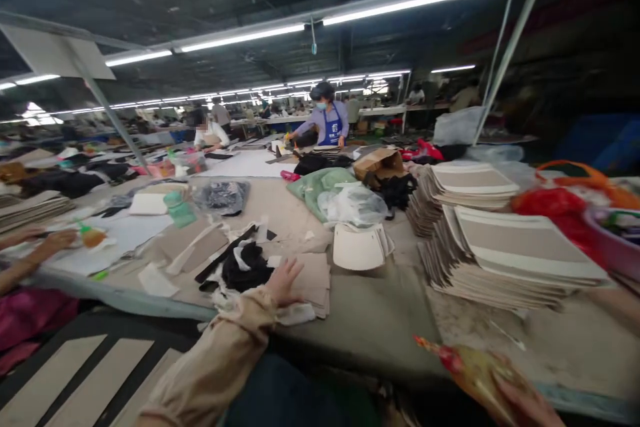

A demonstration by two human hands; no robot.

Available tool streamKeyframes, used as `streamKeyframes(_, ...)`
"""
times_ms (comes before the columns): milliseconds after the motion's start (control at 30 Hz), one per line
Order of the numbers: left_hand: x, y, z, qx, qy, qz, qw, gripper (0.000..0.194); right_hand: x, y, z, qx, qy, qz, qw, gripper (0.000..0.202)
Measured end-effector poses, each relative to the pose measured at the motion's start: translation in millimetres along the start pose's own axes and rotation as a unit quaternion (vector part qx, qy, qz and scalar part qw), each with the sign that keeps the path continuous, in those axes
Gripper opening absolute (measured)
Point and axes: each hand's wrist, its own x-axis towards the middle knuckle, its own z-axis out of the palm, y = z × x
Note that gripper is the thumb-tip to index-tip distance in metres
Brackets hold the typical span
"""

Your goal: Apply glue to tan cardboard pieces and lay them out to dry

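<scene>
My left hand (286, 282) is open, fingers spread, at the left edge of a small stack of beige pieces (315, 277), beside a heap of black and white scraps (245, 267). At the lower right, my right hand (523, 400) is wrapped round a glue bottle (475, 370) with a red tip pointing left, over the table's front edge. White curved pieces (360, 247) lie beyond the beige stack. Tall stacks of beige and white panels (520, 247) stand on the right of the table.
A green and clear plastic bag (345, 197) and a brown paper bag (377, 165) lie further back. Red bags (555, 210) are at far right. Another person's hand (60, 240) is near a glue bottle (91, 235) at left. A person in a blue apron (333, 125) stands across the table.
</scene>
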Motion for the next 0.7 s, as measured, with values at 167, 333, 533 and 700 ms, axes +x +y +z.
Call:
streamKeyframes(167,67.7,2.7,-7.5,0.07,-0.173,-0.042,0.982,0.131,7.9,-0.5,-1.9,0.052,0.016,0.017,0.998,0.053)
streamKeyframes(333,89.1,-6.2,2.6,0.081,-0.217,-0.02,0.973,0.133,7.2,-2.9,5.5,0.056,0.015,0.023,0.998,0.056)
streamKeyframes(533,79.4,-15.0,-4.8,0.052,-0.154,0.009,0.987,0.123,10.7,-5.1,10.0,0.035,0.007,0.016,0.999,0.056)
streamKeyframes(700,38.2,-1.4,-30.7,0.063,-0.006,0.016,0.998,0.11,9.1,-6.4,6.9,0.052,-0.014,0.005,0.999,0.052)
